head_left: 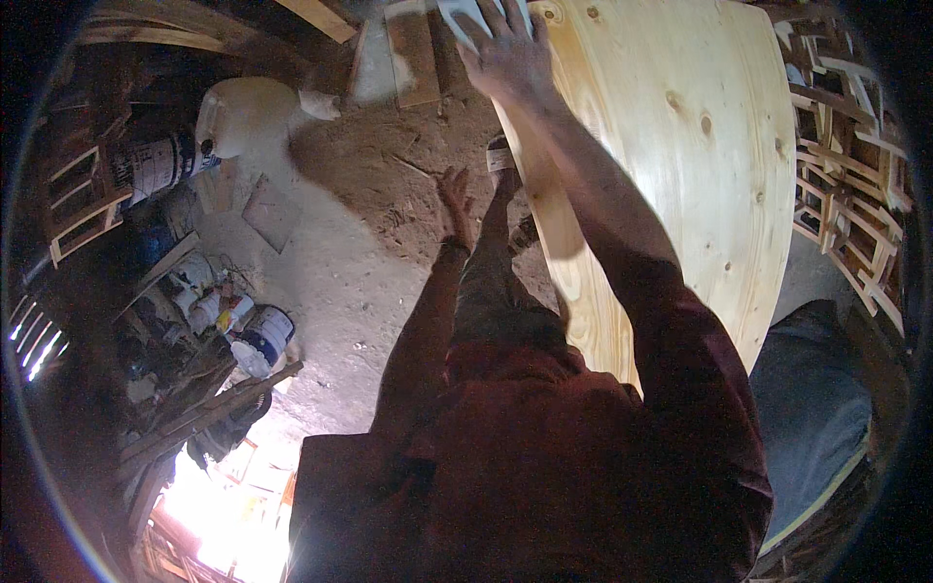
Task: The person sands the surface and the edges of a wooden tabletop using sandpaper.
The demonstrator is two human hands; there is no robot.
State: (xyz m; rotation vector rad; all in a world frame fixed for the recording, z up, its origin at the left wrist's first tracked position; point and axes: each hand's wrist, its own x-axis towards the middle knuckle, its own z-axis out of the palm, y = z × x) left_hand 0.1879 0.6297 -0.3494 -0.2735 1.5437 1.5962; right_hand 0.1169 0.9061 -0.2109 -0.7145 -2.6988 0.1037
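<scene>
A large pale plywood panel (700,146), knotty and yellowish, stretches from the top of the view down along my right side. At its far left corner my right hand (510,58) lies with fingers spread over a pale blue-white sheet (453,14), holding it under the palm. What the sheet is made of I cannot tell, and the frame's upper rim cuts it off. My left hand (455,202) hangs free over the dirt floor, left of the panel's edge, its fingers apart and nothing in it.
Paint buckets (264,335) and smaller containers (204,306) stand at the left among scrap boards. Another bucket (155,165) and a pale rounded sack (248,115) are farther off. Stacked wooden frames (860,194) line the right. Dark fabric (812,418) lies at the lower right.
</scene>
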